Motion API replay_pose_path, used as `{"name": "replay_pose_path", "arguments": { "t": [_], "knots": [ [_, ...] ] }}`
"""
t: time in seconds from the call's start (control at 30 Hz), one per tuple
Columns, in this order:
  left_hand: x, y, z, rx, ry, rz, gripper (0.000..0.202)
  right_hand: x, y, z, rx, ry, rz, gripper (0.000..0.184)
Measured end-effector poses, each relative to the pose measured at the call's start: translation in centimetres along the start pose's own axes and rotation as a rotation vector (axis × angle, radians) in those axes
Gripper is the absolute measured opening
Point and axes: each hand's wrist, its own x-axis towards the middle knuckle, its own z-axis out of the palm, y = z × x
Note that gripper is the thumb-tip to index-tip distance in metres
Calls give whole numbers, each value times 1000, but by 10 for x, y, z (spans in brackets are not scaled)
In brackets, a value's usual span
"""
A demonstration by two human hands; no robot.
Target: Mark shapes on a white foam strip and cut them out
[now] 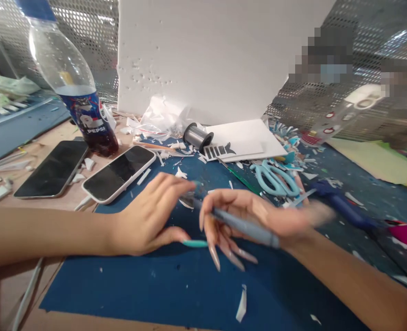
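a head-worn view looks down on a cluttered craft bench. at the centre lies a dark blue cutting mat (176,285), strewn with white and teal paper scraps. the person's left hand (148,218) comes in from nine o'clock and rests on the mat, fingers loosely spread and pointing toward three o'clock; its thumb lies by a small teal sliver (195,243), seemingly pinning the piece flat. the right hand (255,220) enters from four o'clock, curled narrowly around a grey-blue craft knife (245,226) held like a pen, its tip aimed at the left fingertips, where the blade meets a small dark scrap; motion blur hides the exact contact. long nails fan downward, out of the tool's way.

at ten o'clock two phones (86,172) lie face up, off the mat, beside a pepsi bottle (74,82) standing upright. at twelve o'clock a white foam board (206,55) leans upright as a backdrop, with a wire spool (197,136) and white card (245,138) before it. at two o'clock teal scissors (275,179) lie within reach of the right hand, a blue-handled tool (344,209) just beyond.
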Motion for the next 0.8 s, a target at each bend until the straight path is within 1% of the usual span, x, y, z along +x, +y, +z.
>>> {"name": "replay_pose_path", "arguments": {
  "t": [0.03, 0.07, 0.1, 0.13, 0.17, 0.2, 0.23, 0.27, 0.33, 0.4, 0.47, 0.5, 0.53, 0.57, 0.6, 0.63, 0.67, 0.7, 0.8],
  "knots": [
    [1, 1, 1, 11, -11, 53, 43, -1, 4, 4, 191, -114, -29, 48],
    [2, 3, 1, 21, -17, 98, 40, -3, 7, 7, 272, -150, -27, 47],
    [3, 4, 2, 29, -14, 131, 40, -4, 9, 10, 308, -141, 15, 43],
    [3, 5, 3, 37, -6, 153, 41, -6, 10, 12, 315, -144, 14, 41],
    [4, 7, 4, 41, 0, 168, 42, -7, 11, 15, 254, -133, 6, 37],
    [4, 8, 4, 43, -3, 180, 43, -7, 11, 17, 134, -116, -23, 33],
    [5, 10, 4, 42, -17, 189, 44, -6, 11, 20, -16, -93, -84, 30],
    [7, 12, 4, 40, -39, 197, 46, -5, 12, 23, -188, -53, -148, 32],
    [9, 14, 3, 36, -92, 204, 49, -1, 16, 28, -451, 67, -306, 47],
    [11, 16, 3, 33, -132, 191, 53, 0, 22, 32, -563, 152, -419, 54],
    [10, 16, 2, 19, -162, 167, 55, -3, 27, 31, -579, 193, -519, 52],
    [8, 15, 2, 12, -164, 148, 54, -6, 29, 29, -580, 235, -561, 51],
    [6, 13, 1, 6, -159, 126, 52, -10, 30, 25, -571, 299, -602, 51],
    [3, 11, 1, 0, -146, 103, 48, -13, 32, 20, -565, 408, -641, 52],
    [0, 9, 1, -3, -129, 80, 44, -15, 32, 14, -569, 550, -586, 55],
    [-3, 7, 1, -8, -113, 66, 40, -17, 33, 8, -540, 630, -582, 56],
    [-5, 5, 2, -10, -97, 51, 37, -16, 34, 2, -500, 693, -619, 56],
    [-6, 4, 4, -5, -85, 33, 34, -15, 34, -3, -471, 742, -619, 56],
    [-3, -1, 12, 76, -52, -61, 27, -8, 37, -11, -388, 810, -573, 57]
  ]
}}
